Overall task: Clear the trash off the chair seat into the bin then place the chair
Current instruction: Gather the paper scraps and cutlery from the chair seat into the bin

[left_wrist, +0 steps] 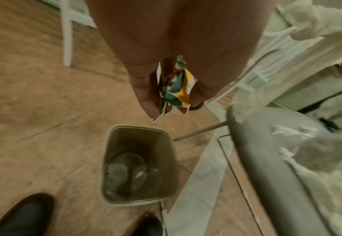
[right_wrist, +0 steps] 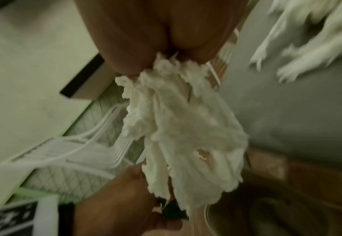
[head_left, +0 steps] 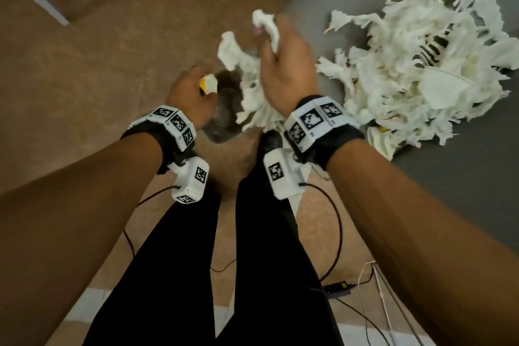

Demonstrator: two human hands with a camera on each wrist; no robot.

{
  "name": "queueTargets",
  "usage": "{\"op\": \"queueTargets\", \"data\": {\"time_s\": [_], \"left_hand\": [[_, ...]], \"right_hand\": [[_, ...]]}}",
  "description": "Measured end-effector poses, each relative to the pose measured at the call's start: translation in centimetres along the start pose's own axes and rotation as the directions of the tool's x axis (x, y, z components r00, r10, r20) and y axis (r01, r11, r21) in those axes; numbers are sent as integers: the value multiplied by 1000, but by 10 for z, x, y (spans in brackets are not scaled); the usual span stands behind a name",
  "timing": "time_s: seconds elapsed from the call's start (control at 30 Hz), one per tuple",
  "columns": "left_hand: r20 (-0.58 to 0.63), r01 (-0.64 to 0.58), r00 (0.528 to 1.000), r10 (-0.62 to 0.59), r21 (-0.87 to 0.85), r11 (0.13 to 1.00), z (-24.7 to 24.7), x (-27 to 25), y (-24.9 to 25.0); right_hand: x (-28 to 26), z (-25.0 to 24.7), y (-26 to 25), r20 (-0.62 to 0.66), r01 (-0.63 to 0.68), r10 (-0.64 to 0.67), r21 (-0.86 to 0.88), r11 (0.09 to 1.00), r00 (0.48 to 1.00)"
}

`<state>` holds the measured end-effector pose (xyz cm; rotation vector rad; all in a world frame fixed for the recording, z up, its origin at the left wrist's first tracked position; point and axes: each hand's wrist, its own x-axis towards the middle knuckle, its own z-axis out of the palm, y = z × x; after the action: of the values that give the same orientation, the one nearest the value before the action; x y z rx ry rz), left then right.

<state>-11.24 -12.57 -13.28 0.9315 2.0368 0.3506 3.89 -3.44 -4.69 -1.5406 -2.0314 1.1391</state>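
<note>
My left hand (head_left: 187,90) pinches a colourful wrapper (left_wrist: 175,89) above the open bin (left_wrist: 137,164). My right hand (head_left: 283,64) grips a bunch of shredded white paper (right_wrist: 182,127). More shreds (head_left: 415,64) cover the grey chair seat (head_left: 449,191).

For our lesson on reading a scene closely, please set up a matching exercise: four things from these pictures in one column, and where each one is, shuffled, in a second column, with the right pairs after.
Column 1
1. colourful wrapper
2. bunch of white shredded paper
3. bin
4. pile of white paper scraps

Column 2
A. lying on the grey chair seat
B. pinched in the left hand
C. standing on the floor below both hands
D. gripped in the right hand

Pairs: 1-B, 2-D, 3-C, 4-A
</note>
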Motion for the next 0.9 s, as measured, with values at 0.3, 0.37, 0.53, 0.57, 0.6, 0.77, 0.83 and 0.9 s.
{"op": "queueTargets", "data": {"time_s": [0.3,0.37,0.53,0.57,0.6,0.77,0.83,0.9], "left_hand": [[-17,220,974,-227,-172,960,50,23,-128],[-45,219,971,-235,-234,947,65,34,-139],[60,288,957,-284,-320,903,89,60,-150],[83,299,954,-288,-301,905,89,62,-152],[95,293,956,-278,-264,919,86,62,-151],[57,263,965,-257,-167,950,50,45,-137],[30,227,974,-225,-135,965,28,41,-117],[29,172,985,-170,-89,981,7,41,-86]], "right_hand": [[4,154,71,306,-242,276,-147,959,911],[9,168,88,346,-295,340,-177,939,875],[17,192,118,490,-253,429,-385,888,759],[16,193,119,516,-222,438,-428,876,736],[14,193,120,541,-194,441,-453,870,716],[3,171,93,611,-33,294,-400,916,735],[3,156,76,619,37,205,-354,934,758],[7,132,57,604,46,151,-297,954,782]]}}
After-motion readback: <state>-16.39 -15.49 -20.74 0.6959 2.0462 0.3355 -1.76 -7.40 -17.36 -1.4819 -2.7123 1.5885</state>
